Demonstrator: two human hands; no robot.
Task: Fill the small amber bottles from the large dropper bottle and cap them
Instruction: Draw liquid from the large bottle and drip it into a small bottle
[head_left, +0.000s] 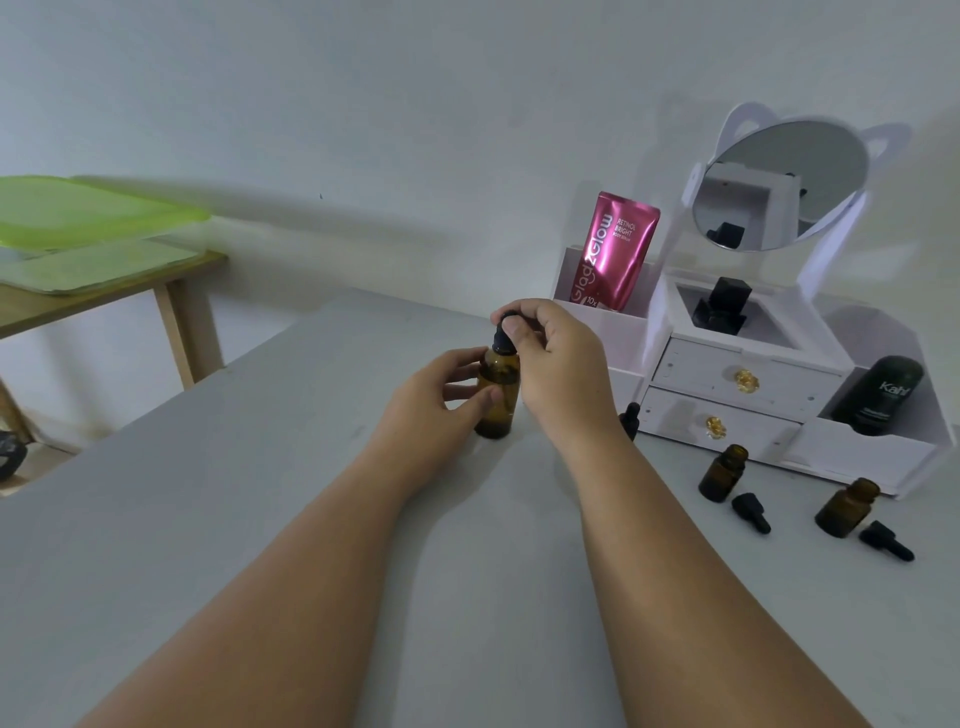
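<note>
The large amber dropper bottle (497, 395) stands upright on the grey table (260, 519), near its middle. My left hand (436, 400) grips the bottle's body from the left. My right hand (556, 358) pinches its black dropper cap (505, 332) from above. Two small amber bottles (723, 472) (847, 508) stand uncapped at the right, each with a black dropper cap (751, 512) (886, 540) lying beside it. A third small capped bottle (630, 418) is partly hidden behind my right wrist.
A white vanity organiser (727, 384) with drawers and a round mirror (779, 184) stands at the back right, holding a pink pouch (610, 249), a black bottle (878, 395) and a black object. A wooden side table (104, 296) with green lids is at the far left.
</note>
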